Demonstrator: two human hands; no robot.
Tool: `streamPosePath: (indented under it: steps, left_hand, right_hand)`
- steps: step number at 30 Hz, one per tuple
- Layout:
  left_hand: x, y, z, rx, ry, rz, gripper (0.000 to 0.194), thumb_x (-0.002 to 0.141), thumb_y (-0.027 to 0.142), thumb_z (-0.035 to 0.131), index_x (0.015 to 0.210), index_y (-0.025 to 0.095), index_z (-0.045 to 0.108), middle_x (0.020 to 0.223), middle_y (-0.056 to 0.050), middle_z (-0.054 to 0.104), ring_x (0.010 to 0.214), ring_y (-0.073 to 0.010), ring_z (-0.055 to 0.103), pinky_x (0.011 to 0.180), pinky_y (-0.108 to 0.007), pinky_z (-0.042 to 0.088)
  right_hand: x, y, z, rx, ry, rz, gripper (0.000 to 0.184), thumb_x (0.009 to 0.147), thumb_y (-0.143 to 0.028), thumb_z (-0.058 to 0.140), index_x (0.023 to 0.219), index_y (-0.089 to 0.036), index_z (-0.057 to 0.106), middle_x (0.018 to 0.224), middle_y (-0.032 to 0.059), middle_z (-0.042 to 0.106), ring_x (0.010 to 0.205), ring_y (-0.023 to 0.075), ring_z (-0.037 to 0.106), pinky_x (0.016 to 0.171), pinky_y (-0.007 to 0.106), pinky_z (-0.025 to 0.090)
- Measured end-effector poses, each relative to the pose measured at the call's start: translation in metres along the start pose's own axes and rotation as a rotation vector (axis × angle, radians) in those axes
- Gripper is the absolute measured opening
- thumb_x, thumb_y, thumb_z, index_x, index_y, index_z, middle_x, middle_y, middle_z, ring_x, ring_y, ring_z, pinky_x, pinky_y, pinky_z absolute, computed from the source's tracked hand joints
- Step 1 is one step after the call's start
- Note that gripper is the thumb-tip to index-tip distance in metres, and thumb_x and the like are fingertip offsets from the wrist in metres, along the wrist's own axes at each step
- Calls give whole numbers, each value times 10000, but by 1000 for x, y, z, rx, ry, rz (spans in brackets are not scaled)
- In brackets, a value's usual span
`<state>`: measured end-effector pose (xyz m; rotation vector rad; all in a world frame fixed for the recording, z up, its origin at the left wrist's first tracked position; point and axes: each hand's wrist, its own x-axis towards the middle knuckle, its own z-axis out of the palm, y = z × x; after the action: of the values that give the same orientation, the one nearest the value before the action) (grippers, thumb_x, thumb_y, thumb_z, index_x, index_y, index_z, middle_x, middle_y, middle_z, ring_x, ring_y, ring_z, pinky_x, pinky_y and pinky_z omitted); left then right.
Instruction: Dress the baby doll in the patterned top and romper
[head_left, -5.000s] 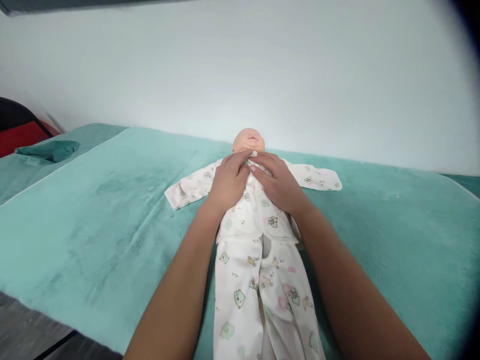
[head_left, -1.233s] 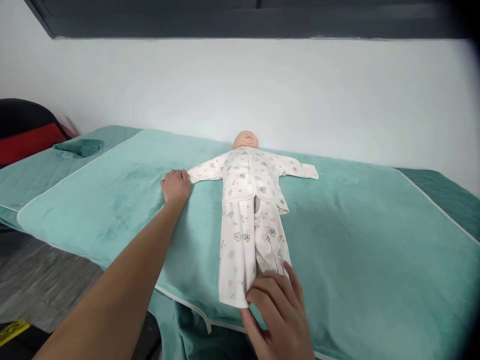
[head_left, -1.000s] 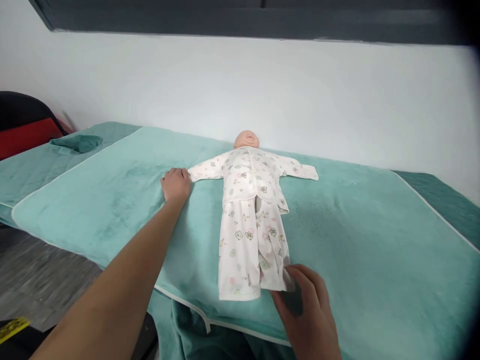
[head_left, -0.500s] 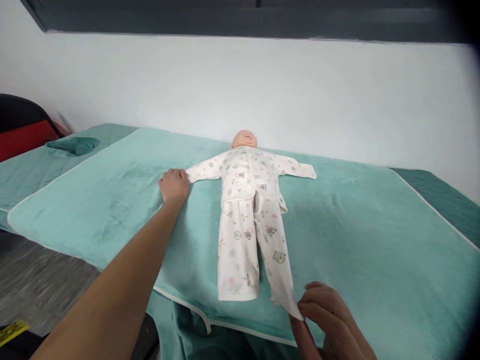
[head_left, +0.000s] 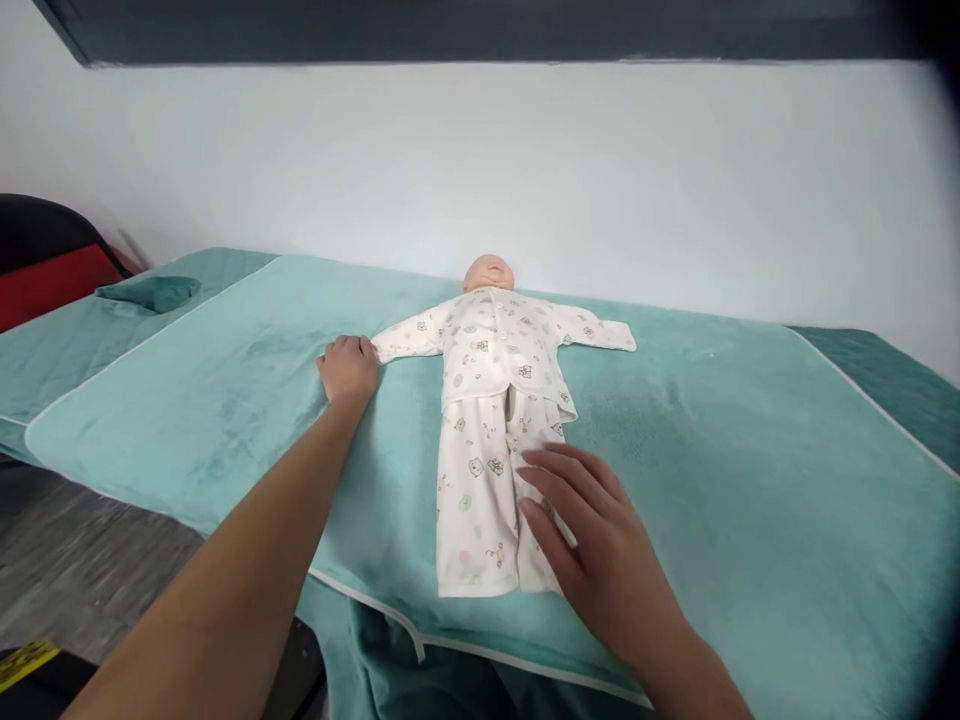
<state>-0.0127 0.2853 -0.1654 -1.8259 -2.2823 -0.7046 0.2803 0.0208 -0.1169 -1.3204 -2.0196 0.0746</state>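
Note:
A baby doll (head_left: 489,273) lies on its back on a teal blanket (head_left: 712,450), dressed in a white printed shirt (head_left: 499,350) and matching trousers (head_left: 480,500). My left hand (head_left: 347,368) rests on the blanket at the cuff of the doll's left-side sleeve, its fingers curled at the cuff edge. My right hand (head_left: 592,530) lies flat, fingers spread, on the right trouser leg, covering its lower half.
The blanket's white-piped front edge (head_left: 420,640) hangs over the table. A folded dark green cloth (head_left: 150,292) lies at the far left, with a black and red chair (head_left: 45,270) behind it. A white wall runs behind the doll.
My right hand, which had pulled the right trouser leg outward by its hem, has brought it back beside the other leg and now lies flat on it. My left hand stayed at the sleeve cuff.

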Motion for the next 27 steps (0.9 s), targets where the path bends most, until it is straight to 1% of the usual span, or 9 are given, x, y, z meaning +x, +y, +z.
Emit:
streamPosePath:
  steps: [3, 6, 8, 11, 14, 17, 20, 24, 27]
  left_hand:
    - [0, 0, 0, 3, 5, -2, 461, 968, 299, 274, 1017, 159, 710, 1195, -194, 678, 1139, -366, 566, 925, -492, 415]
    - [0, 0, 1, 3, 9, -1, 458, 964, 297, 279, 1016, 157, 712, 1199, -198, 676, 1139, -367, 565, 923, -505, 418]
    - [1, -1, 2, 0, 12, 3, 462, 966, 300, 276, 1019, 159, 713, 1197, -199, 673, 1142, -366, 562, 921, -508, 418]
    - [1, -1, 3, 6, 18, 6, 466, 968, 303, 268, 1020, 166, 711, 1182, -196, 674, 1135, -360, 565, 918, -499, 418]
    - [1, -1, 3, 18, 17, 1, 454, 964, 302, 276, 1024, 171, 707, 1185, -193, 674, 1132, -358, 569, 921, -494, 419]
    - [1, 0, 3, 17, 16, -3, 438, 958, 298, 294, 1034, 166, 704, 1191, -197, 671, 1142, -364, 563, 925, -500, 418]
    - [1, 0, 3, 5, 10, -9, 436, 960, 294, 296, 1034, 161, 705, 1193, -200, 670, 1148, -370, 561, 928, -506, 419]
    - [2, 0, 4, -1, 13, -7, 441, 963, 290, 294, 1041, 152, 705, 1218, -209, 661, 1161, -380, 554, 941, -522, 417]
    - [3, -1, 4, -8, 20, -3, 438, 963, 287, 295, 1038, 149, 704, 1208, -214, 662, 1167, -387, 552, 949, -531, 414]
  right_hand:
    - [31, 3, 5, -125, -111, -17, 167, 985, -194, 549, 997, -225, 712, 1051, 25, 751, 1193, 241, 604, 1148, 510, 369]
    - [46, 4, 16, -227, -253, -46, 230, 953, -145, 560, 788, -203, 709, 822, 26, 744, 1112, 241, 649, 1210, 539, 286]
    - [49, 2, 23, -271, -298, -72, 242, 924, -119, 569, 735, -191, 702, 769, 49, 729, 1111, 257, 649, 1224, 549, 265]
    - [49, 0, 30, -297, -303, -84, 230, 908, -104, 557, 761, -181, 716, 782, 81, 730, 1138, 276, 639, 1227, 574, 255]
    - [39, -4, 35, -290, -304, -78, 199, 909, -105, 545, 892, -155, 736, 941, 119, 756, 1235, 288, 601, 1219, 567, 283]
    - [15, -11, 40, -281, -216, -27, 271, 954, -132, 494, 1126, -113, 703, 1212, 152, 720, 1356, 287, 525, 1213, 545, 295]
    - [-13, -22, 41, -220, -148, -3, 342, 975, -135, 445, 1261, -133, 634, 1350, 120, 663, 1391, 274, 493, 1202, 539, 287]
    - [-36, -35, 30, -71, -81, 45, 285, 980, -185, 496, 1240, -211, 610, 1248, 34, 716, 1284, 235, 576, 1168, 478, 319]
    - [-38, -38, 25, 11, -40, 83, 180, 974, -321, 580, 1131, -241, 617, 1097, 19, 735, 1174, 240, 623, 1160, 482, 313]
